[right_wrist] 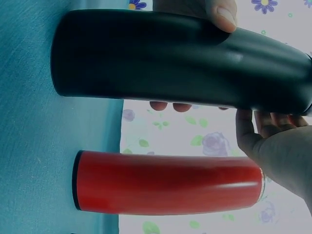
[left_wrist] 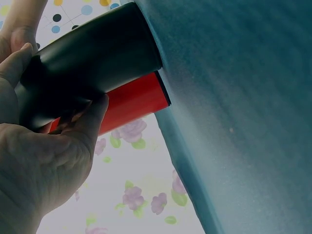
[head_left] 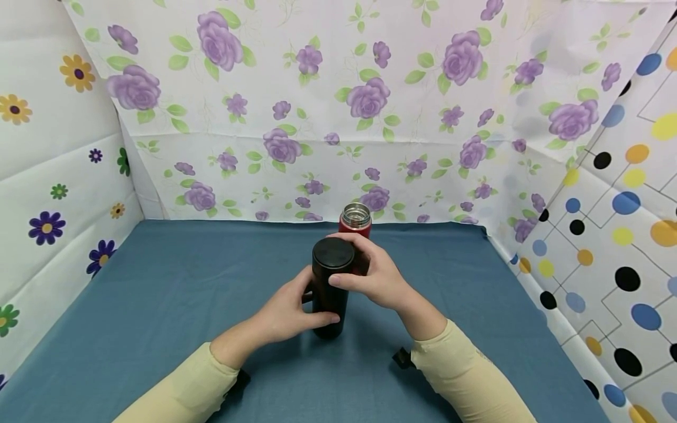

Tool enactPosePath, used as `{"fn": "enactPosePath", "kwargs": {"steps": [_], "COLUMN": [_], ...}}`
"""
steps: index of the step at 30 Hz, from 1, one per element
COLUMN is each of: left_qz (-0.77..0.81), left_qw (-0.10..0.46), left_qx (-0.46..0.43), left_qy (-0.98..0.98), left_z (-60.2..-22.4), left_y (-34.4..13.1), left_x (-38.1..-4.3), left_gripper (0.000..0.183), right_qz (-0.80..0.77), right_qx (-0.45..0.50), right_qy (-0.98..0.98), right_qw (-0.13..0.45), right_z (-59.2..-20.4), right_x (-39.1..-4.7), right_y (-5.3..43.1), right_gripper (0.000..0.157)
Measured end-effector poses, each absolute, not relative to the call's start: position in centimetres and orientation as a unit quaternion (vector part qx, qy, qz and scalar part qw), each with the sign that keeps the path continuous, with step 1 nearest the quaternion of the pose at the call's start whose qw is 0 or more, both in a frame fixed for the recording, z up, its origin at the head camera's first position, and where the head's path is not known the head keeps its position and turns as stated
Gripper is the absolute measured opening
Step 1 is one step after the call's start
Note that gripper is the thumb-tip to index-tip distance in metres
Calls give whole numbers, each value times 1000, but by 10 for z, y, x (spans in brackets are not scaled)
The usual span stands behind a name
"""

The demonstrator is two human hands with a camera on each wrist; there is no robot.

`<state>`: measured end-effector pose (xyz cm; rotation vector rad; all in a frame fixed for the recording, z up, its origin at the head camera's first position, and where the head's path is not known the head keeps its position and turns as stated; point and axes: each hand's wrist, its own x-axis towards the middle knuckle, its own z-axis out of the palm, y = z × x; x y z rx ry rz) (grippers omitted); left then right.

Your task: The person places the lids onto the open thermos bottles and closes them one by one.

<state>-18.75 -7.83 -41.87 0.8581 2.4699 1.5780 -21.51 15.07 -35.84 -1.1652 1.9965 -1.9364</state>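
A black insulated flask (head_left: 329, 302) with a flat black lid (head_left: 334, 251) stands upright on the blue-covered table. My left hand (head_left: 282, 310) grips its body around the middle, thumb on the near side. Higher up, my right hand (head_left: 379, 271) holds the flask just below its top, fingers behind and thumb in front. Close behind is a red flask (right_wrist: 170, 183), upright and without a lid, its bare metal mouth (head_left: 356, 215) showing in the head view. The right hand partly hides the red flask there. In the right wrist view a gap separates the flasks.
Blue cloth (head_left: 211, 276) covers the table. A white sheet with purple flowers (head_left: 317, 117) hangs along the back edge; a flowered sheet (head_left: 47, 194) is at left and a dotted one (head_left: 608, 235) at right. A small black piece (head_left: 403, 358) sits under the right wrist.
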Motion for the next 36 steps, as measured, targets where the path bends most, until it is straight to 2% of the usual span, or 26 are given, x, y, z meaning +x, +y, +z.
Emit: {"fn": "enactPosePath", "kwargs": {"steps": [36], "left_qz": [514], "left_qw": [49], "left_qx": [282], "left_qy": [808], "left_z": [-417], "left_y": [-78], "left_x": [-186], "left_gripper": [75], "right_qz": [-637], "right_qx": [-351], "right_qy": [685], "right_qw": [45], "right_z": [-354], "right_x": [-206], "right_y": [146], "right_gripper": [62]}}
